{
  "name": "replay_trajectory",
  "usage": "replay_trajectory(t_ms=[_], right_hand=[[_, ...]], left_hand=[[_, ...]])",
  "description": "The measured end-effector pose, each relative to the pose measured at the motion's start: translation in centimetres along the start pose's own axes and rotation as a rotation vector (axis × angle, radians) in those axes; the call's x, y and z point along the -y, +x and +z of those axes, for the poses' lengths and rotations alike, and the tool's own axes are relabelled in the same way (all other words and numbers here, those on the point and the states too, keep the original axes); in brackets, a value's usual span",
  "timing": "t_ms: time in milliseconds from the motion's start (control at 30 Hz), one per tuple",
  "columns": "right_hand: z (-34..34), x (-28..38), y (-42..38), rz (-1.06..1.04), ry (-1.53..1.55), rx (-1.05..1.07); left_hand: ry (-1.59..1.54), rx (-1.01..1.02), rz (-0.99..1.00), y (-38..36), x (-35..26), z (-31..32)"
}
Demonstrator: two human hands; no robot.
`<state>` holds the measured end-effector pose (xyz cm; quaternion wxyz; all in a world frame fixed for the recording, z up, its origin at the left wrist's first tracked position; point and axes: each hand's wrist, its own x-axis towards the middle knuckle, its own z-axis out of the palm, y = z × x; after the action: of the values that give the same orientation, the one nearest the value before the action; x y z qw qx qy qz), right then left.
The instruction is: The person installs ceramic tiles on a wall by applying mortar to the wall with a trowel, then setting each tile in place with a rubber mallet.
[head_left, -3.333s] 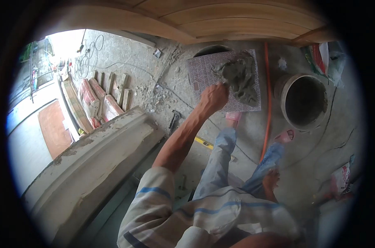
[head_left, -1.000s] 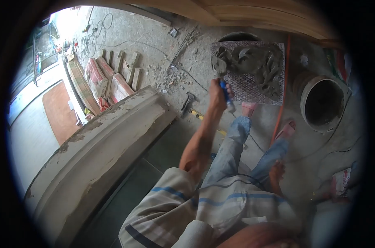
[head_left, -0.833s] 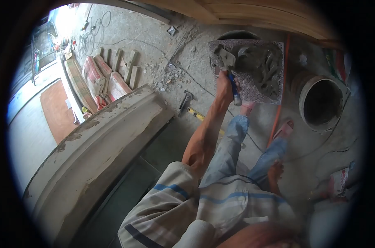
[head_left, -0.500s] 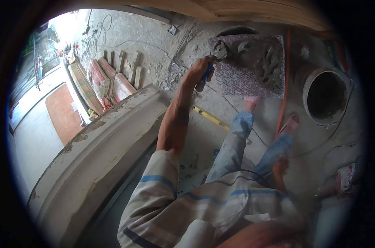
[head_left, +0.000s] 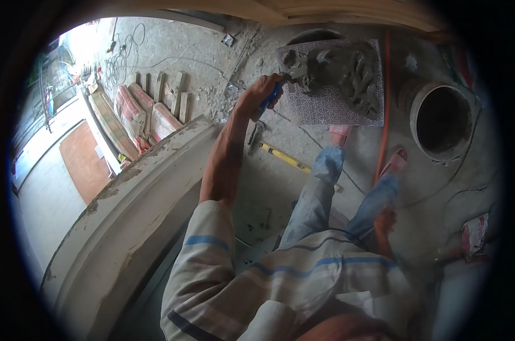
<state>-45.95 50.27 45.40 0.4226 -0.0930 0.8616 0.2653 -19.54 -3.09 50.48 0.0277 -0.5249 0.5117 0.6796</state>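
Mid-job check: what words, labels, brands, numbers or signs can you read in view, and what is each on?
None can be read for certain.
Red-and-white bag, right edge: has print, too blurred to read.
Yellow level: any markings are too small to read.
Red-and-white bundles: no legible lettering.
Patterned slab under the mortar: pattern visible, no readable text.
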Motion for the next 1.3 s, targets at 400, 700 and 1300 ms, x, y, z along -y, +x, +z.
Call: replay_trajectory(t_ms=[400,700,1300], right_hand=[[0.5,0.0,-0.3,0.013,-0.005,-0.025],[0.4,0.8,-0.8,0.032,-0.073,-0.033],[-1.1,1.9,-1.2,0.068,-0.053,0.003]], left_hand=[[0.812,-0.277,-0.156,-5.2,9.5,7.6],[0.829,-0.316,-0.010,-5.0,10.5,8.0],[0.396,-0.510,-0.172,-6.6,16.0,17.2]])
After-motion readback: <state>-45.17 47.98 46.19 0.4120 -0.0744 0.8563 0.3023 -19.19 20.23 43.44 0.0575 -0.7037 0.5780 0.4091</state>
